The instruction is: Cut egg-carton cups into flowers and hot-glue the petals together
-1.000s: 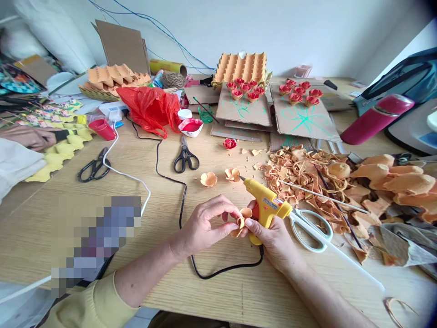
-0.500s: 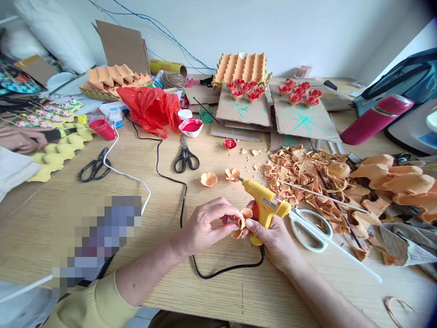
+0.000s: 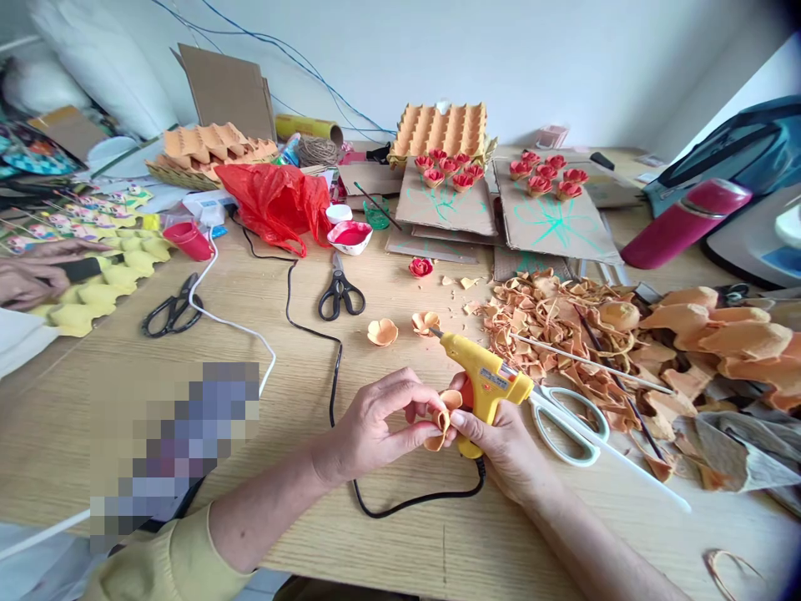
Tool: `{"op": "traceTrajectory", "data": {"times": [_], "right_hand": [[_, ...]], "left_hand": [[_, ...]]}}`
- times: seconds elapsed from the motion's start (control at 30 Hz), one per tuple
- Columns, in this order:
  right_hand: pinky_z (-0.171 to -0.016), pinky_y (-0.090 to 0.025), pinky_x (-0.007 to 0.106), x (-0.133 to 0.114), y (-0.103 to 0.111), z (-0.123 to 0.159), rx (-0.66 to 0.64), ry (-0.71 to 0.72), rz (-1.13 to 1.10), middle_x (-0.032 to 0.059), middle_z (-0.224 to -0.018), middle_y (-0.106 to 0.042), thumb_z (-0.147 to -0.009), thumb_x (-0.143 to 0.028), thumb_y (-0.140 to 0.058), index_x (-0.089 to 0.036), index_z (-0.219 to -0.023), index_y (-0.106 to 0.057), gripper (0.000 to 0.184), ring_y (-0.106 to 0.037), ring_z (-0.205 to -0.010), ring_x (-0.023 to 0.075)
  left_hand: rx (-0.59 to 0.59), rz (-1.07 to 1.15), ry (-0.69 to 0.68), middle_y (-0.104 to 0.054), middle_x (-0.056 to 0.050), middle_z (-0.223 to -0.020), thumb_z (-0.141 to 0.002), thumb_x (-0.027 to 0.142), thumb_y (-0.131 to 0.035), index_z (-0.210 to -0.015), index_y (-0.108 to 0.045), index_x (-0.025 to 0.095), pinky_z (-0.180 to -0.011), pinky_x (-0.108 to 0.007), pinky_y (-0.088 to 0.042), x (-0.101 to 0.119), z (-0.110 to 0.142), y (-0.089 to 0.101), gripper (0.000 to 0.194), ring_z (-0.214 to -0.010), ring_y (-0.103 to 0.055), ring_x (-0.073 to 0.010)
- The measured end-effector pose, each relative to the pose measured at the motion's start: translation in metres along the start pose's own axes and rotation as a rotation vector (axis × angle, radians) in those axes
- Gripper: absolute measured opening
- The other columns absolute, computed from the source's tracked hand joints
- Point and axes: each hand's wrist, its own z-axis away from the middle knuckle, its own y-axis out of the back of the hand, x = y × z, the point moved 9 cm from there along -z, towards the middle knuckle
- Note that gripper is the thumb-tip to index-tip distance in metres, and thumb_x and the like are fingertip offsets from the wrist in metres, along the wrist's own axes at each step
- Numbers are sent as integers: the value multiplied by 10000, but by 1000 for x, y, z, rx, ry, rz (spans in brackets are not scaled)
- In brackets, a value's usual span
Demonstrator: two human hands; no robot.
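Observation:
Between my two hands is an orange egg-carton flower piece (image 3: pixel 442 420) with curled petals. My left hand (image 3: pixel 385 421) pinches its left side between thumb and fingers. My right hand (image 3: pixel 504 438) keeps a yellow hot glue gun (image 3: pixel 485 371) in its grip, nozzle pointing up and left, a clear glue stick out of its back. The right thumb and a fingertip also press on the flower piece. Two orange petal cups, one on the left (image 3: pixel 382 332) and one near the nozzle (image 3: pixel 426 323), lie beyond my hands. A red painted flower (image 3: pixel 420 267) sits farther back.
Orange carton scraps (image 3: pixel 531 321) are heaped at right beside white-handled scissors (image 3: pixel 569 426). Black scissors (image 3: pixel 341 292) and a bowl of red paint (image 3: pixel 349 236) stand ahead. Red flowers stand on cardboard (image 3: pixel 554 221). The glue gun's black cord (image 3: pixel 416 505) loops below my hands. Another person's hands (image 3: pixel 31 271) work far left.
My hands stay nearly in place, still pressing the flower piece, which has turned slightly. At far left the other person's hands have shifted a little.

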Motion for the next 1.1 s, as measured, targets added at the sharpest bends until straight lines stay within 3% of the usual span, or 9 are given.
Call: {"op": "traceTrajectory", "data": {"times": [0.2, 0.5, 0.83, 1.1], "right_hand": [[-663, -515, 288, 3, -3, 1, -34, -11, -35, -12, -747, -673, -825, -371, -787, -232, -1009, -605, 294, -643, -656, 150], [-665, -507, 248, 3, -9, 2, -75, -46, -127, -26, -777, -694, -823, -320, -802, -239, -1037, -597, 307, -642, -651, 114], [-578, -499, 223, 0, -11, -1, -92, -17, -130, -28, -741, -646, -795, -338, -817, -230, -1019, -609, 324, -586, -605, 102], [-602, -508, 230, -1, -10, -4, -84, -1, -103, -21, -782, -632, -803, -332, -808, -219, -970, -634, 266, -588, -634, 103]], "left_hand": [[-11, -34, -83, -614, -10, -831, -876, 159, -700, -987, -646, 200, -652, -208, -504, 8, 0, 0, 130, -688, -587, -106], [-46, 4, -89, -640, -18, -824, -874, 171, -709, -969, -662, 201, -682, -223, -504, 11, -3, 0, 110, -730, -600, -124], [89, -31, -114, -604, -3, -813, -851, 170, -733, -943, -640, 186, -644, -208, -507, 11, 0, 8, 131, -684, -553, -100], [84, -91, -119, -626, -19, -852, -861, 149, -721, -1017, -657, 188, -622, -194, -510, 11, 1, 6, 173, -752, -587, -114]]}}
